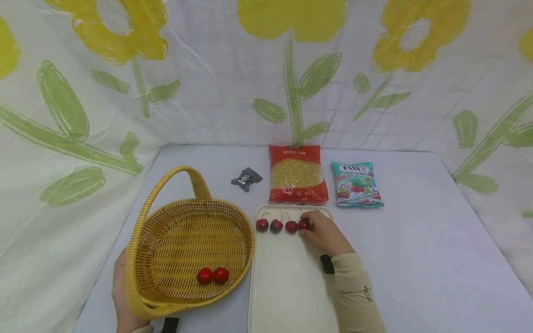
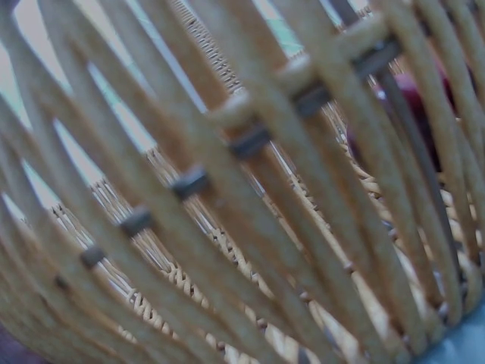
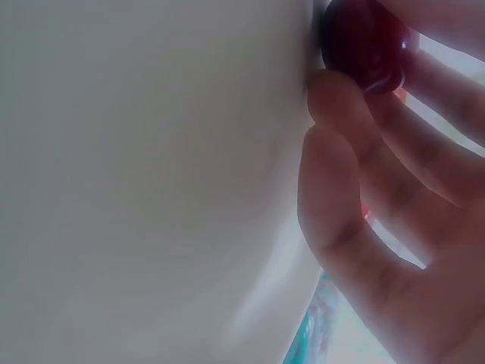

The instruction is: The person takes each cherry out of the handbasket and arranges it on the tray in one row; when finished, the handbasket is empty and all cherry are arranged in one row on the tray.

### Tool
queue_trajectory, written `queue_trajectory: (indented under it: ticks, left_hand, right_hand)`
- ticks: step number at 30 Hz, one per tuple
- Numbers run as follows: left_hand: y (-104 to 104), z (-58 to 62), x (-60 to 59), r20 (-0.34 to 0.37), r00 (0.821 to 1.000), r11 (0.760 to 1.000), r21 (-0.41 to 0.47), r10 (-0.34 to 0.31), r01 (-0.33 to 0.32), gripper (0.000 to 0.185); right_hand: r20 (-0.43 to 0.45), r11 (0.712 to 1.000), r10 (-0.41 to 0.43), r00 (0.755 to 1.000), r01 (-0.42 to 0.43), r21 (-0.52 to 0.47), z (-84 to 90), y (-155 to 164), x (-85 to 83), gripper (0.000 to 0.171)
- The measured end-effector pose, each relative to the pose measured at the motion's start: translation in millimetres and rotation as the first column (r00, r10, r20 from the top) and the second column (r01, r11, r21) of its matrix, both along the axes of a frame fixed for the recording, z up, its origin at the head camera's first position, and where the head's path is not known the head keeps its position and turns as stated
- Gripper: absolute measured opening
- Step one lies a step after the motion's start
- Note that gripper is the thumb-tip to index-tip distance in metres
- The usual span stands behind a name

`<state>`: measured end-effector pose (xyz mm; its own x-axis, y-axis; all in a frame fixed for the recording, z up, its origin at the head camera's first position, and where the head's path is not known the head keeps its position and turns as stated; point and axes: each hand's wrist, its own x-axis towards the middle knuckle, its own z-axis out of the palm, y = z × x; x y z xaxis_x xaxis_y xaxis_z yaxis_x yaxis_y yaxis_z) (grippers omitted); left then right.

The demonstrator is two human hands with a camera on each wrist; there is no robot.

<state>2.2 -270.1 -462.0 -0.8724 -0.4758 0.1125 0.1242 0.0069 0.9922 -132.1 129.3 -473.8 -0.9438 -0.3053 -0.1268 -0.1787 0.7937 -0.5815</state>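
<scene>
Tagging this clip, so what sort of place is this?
Probably a staged tabletop set, not a real kitchen: a flower-printed plastic sheet backs a pale table with a yellow woven basket and white tray.

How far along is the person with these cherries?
Four red cherries lie in a row on the white rectangular tray; the right hand grips the rightmost. Two red cherries remain in the yellow woven basket, which the left hand holds.
</scene>
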Motion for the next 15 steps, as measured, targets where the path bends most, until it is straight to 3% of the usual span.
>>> queue_trajectory:
  ticks: [1,4,6,7,8,10,12,15]
  left_hand:
    - [0.5,-0.8,0.5,0.01,1.0,0.99,-0.139,0.019,-0.017,0.037]
    - [1.7,-1.0,0.6,0.027,0.998,0.973,-0.223,0.061,-0.054,0.035]
    - [1.8,0.4,-1.1,0.036,0.999,0.999,-0.021,0.038,-0.038,0.04]
    - [1.3,0.9,-1.7,0.045,0.998,0.999,0.011,0.035,-0.035,0.041]
    - [1.1,2.3,-2.3,0.04,0.999,0.986,0.166,0.028,-0.034,0.045]
    - [0.5,4.2,-3.4,0.039,0.999,0.952,0.306,0.01,-0.022,0.05]
    - [-0.4,5.6,-4.9,0.031,0.999,0.932,0.363,-0.016,0.004,0.053]
    - [0.3,8.0,-4.6,0.038,0.999,0.934,0.357,-0.02,0.005,0.053]
  right_hand:
    - [0.0,1.0,0.001,1.0,-0.001,0.0,0.4,-0.1,0.0,0.034]
    - [-0.002,1.0,0.006,1.0,-0.006,0.001,1.2,-0.1,-0.2,0.034]
    - [-0.002,1.0,0.008,1.0,-0.008,0.005,1.6,-0.4,-0.1,0.034]
    - [-0.003,1.0,0.011,1.0,-0.011,0.008,1.8,-0.4,-0.1,0.034]
    - [-0.004,1.0,0.013,1.0,-0.013,0.012,1.8,-0.5,-0.2,0.035]
    - [-0.003,1.0,0.013,1.0,-0.013,0.022,2.3,-0.8,0.3,0.037]
    - [-0.004,0.999,0.011,1.0,-0.011,0.037,3.1,-0.8,1.5,0.04]
    - [-0.012,0.998,0.006,1.0,-0.005,0.062,5.7,-1.3,4.6,0.042]
